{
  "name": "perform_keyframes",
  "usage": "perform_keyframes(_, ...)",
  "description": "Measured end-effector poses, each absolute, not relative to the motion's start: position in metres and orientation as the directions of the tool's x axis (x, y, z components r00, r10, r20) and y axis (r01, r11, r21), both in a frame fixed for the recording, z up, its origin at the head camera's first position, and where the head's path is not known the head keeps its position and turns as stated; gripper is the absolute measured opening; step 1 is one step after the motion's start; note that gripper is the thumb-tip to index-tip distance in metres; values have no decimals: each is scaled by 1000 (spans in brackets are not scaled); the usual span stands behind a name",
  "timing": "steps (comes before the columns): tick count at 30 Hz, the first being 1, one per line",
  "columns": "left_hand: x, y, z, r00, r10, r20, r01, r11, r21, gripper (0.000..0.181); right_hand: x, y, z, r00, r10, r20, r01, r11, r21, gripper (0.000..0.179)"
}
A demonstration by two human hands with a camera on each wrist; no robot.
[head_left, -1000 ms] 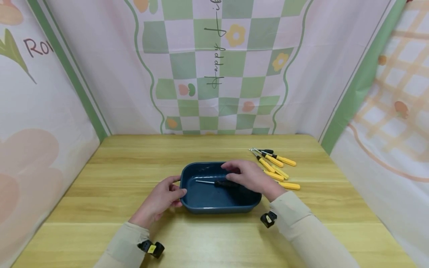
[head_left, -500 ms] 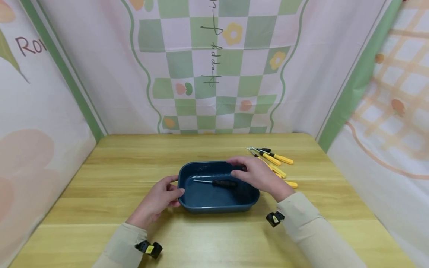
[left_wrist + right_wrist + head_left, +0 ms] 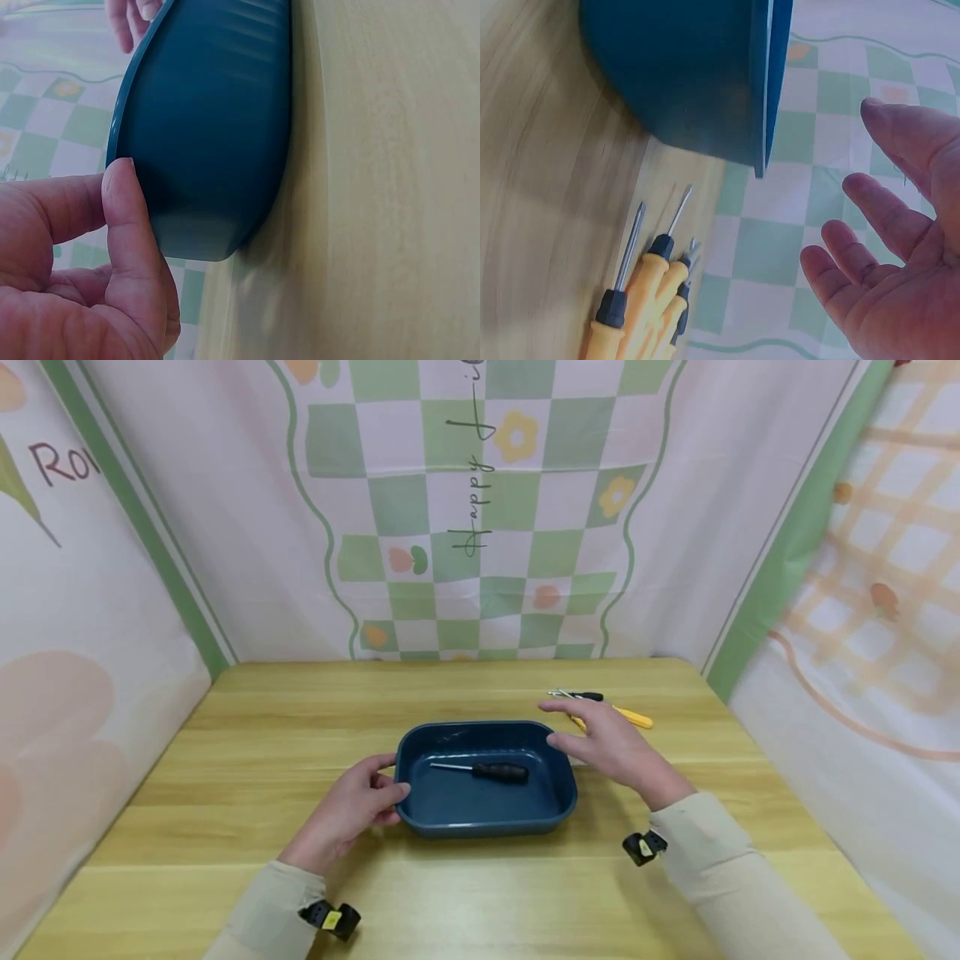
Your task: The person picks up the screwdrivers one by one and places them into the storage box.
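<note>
A dark blue rectangular dish stands on the table, and inside it lies a screwdriver with a black handle, its shaft pointing left. My left hand pinches the dish's left rim between thumb and fingers. Over the right rim hovers my right hand, fingers spread and holding nothing. Beneath and behind that hand, several screwdrivers lie in a pile; the head view shows one yellow handle and one black handle, the others being mostly hidden. In the right wrist view, several yellow-handled screwdrivers lie beside the dish.
The wooden table extends around the dish on all sides. A patterned curtain hangs along the back edge, with more printed cloth at both sides. Each wrist carries a small black camera.
My right hand has moved right, from above the black screwdriver in the dish to above the right rim, now covering more of the pile. My left hand stays on the dish's rim.
</note>
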State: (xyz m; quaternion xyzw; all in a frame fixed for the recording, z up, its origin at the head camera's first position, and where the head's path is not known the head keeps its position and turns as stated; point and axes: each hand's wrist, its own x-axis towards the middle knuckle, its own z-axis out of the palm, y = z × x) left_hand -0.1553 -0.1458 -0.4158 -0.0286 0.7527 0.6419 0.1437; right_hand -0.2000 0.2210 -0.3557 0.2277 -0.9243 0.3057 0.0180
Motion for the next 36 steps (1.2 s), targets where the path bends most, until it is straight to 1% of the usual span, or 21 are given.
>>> perform_keyframes(8, -154, -146, -415, -957, 143, -254, -227, 183, 957, 55, -199, 233, -357, -883, -408, 230, -468, 732, -496, 52)
perform_keyframes(14, -153, -146, -414, -955, 149, -255, -226, 185, 956, 56, -198, 241, -359, -886, -400, 233, -463, 760, -455, 56)
perform_keyframes(20, -152, -146, -415, -956, 146, -254, -225, 188, 956, 57, -199, 249, -363, -885, -400, 238, -464, 796, -390, 66)
perform_keyframes(27, -153, -146, -417, -958, 139, -252, -224, 189, 956, 57, -200, 262, -369, -900, -382, 208, -432, 841, -325, 77)
perform_keyframes(31, -154, -146, -417, -957, 140, -253, -226, 184, 957, 57, -198, 270, -371, -913, -368, 178, -405, 869, -284, 79)
perform_keyframes(36, -153, -147, -416, -956, 144, -254, -227, 181, 957, 57, -197, 280, -377, -917, -368, 156, -397, 884, -249, 76)
